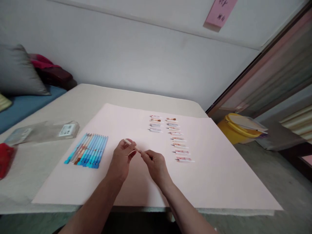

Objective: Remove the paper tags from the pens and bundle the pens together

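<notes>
My left hand (pixel 122 159) and my right hand (pixel 154 164) meet over the pink sheet (pixel 214 172), both pinched on one cream-coloured pen (pixel 130 144). The left fingers wrap its barrel; the right fingertips grip its near end. To the left of my hands lies a tight row of several blue and peach pens (pixel 87 150). Beyond my right hand, two columns of several small pen parts (pixel 176 139) lie in rows on the sheet.
The sheet covers a beige table (pixel 80 97). A clear plastic package (pixel 41 131) lies at the left, a red object (pixel 5 159) at the left edge. Cushions and a blue mat are far left. A yellow bucket (pixel 231 128) stands on the floor to the right.
</notes>
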The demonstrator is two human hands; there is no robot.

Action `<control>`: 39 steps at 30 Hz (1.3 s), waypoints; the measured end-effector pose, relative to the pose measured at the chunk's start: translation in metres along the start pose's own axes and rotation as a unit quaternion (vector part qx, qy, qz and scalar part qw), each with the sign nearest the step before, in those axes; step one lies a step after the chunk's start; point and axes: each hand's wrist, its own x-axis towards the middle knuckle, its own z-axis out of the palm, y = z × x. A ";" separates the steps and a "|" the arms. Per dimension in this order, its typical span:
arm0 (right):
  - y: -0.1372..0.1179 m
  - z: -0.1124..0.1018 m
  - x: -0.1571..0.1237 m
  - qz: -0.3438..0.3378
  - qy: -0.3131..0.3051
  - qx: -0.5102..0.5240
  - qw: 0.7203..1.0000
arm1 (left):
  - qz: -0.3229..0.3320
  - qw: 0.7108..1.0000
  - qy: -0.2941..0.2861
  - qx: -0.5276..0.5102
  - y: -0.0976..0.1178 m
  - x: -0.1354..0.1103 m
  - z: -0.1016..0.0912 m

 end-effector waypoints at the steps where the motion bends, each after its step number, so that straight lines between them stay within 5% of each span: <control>1: 0.000 0.000 0.000 -0.001 0.000 0.000 1.000 | 0.004 1.000 0.008 0.003 0.000 0.001 -0.001; 8: 0.000 -0.001 0.001 0.013 0.002 0.016 1.000 | -0.011 0.999 -0.010 -0.038 0.002 0.003 -0.003; 29: -0.003 0.000 -0.001 -0.004 0.016 -0.011 1.000 | -0.032 0.995 0.044 0.078 -0.001 0.000 -0.001; 35: 0.000 -0.001 0.003 0.050 -0.004 0.041 0.998 | -0.010 0.998 -0.031 0.048 0.005 -0.002 0.002; 39: 0.002 -0.001 0.005 0.087 -0.011 0.074 0.993 | -0.021 0.998 -0.030 0.051 0.003 -0.001 0.001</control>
